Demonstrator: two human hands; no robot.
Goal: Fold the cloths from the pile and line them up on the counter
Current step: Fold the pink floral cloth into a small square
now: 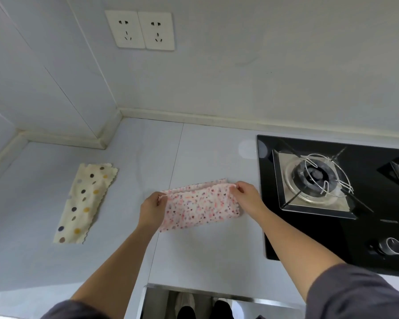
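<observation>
Fingers: I am pinching the pink cloth (200, 207) at its far corners, left hand (153, 209) and right hand (248, 195).
Cloth: lying half folded at mid frame on the counter (205, 254).
Doing it well: I should be matching edges squarely before pressing flat.
Neighbour: the dotted cloth (85, 202) is lying folded at left, setting the line.

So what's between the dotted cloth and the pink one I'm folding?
Just bare counter from the dotted cloth to the left hand gripping the pink cloth, per the head view.
</observation>
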